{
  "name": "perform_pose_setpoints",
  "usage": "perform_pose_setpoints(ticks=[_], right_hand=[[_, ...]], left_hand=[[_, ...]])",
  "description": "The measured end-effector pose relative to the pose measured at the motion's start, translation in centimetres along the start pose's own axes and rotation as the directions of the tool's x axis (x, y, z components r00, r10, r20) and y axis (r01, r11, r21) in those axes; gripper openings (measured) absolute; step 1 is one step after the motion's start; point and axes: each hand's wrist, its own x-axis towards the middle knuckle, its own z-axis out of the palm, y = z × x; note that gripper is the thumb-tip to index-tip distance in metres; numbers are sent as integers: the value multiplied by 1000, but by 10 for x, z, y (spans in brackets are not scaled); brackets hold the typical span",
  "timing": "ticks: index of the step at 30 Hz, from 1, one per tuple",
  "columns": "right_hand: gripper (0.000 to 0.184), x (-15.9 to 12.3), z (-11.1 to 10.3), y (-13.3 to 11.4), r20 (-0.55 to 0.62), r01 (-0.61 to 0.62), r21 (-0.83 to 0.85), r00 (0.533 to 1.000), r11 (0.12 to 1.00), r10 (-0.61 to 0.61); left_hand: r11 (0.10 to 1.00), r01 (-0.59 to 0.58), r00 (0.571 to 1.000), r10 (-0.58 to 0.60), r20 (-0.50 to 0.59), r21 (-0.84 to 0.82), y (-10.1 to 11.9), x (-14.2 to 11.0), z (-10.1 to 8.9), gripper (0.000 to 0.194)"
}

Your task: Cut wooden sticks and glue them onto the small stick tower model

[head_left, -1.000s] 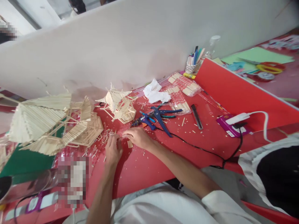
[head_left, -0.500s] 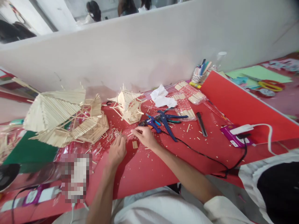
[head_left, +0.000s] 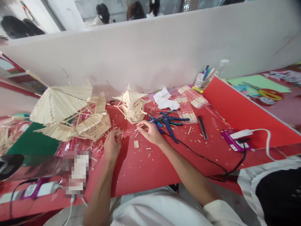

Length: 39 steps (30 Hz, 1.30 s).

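My right hand [head_left: 151, 132] pinches a short wooden stick [head_left: 140, 126] between thumb and fingertips, just in front of the small stick-built model [head_left: 131, 106]. My left hand [head_left: 113, 145] has its fingers curled down at a heap of stick scraps [head_left: 119, 130]; whether anything is between its fingertips is hidden. Between the two hands, a small panel of sticks laid side by side [head_left: 136, 144] lies flat on the red table [head_left: 131, 172]. A blue glue gun [head_left: 154, 121] is partly covered by my right hand, with blue-handled cutters [head_left: 169, 125] beside it.
A larger stick-built model [head_left: 63, 110] stands on the left. Packets of sticks [head_left: 188, 108], a crumpled tissue [head_left: 164, 99] and a dark utility knife [head_left: 203, 128] lie behind and right. A black cord [head_left: 195, 155] runs to a purple power strip [head_left: 236, 141]. A red board [head_left: 249, 119] leans at right.
My hands have moved apart: the left went to the scrap heap, the right drew away rightward with a short stick in its pinch. The camera view has shifted and tilted up.
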Motion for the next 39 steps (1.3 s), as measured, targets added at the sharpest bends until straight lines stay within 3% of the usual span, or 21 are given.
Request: perform_pose_setpoints(ticks=[7,10,17,28,35,39], right_hand=[[13,-2,5,-6,49,18,-34,999,999,-16],[12,-5,11,-6,104,-2,-8,995,1000,3],[22,-9,21,-9,133,-99,110,988,989,84],[34,-10,24,-8,78,-98,-15,992,995,99],[32,-10,22,-5,89,-120,67,989,990,114],[31,-9,23,-2,94,-104,45,991,994,100]], left_hand=[[955,-213,962,242,128,-209,20,-6,8,20],[932,-248,955,280,93,-264,26,-8,12,17],[945,-197,975,216,45,-260,28,-10,9,11],[951,-123,970,175,168,-282,28,-12,8,18],[945,9,963,80,258,-327,29,-15,9,19],[957,-12,965,87,247,-291,27,-17,10,19]])
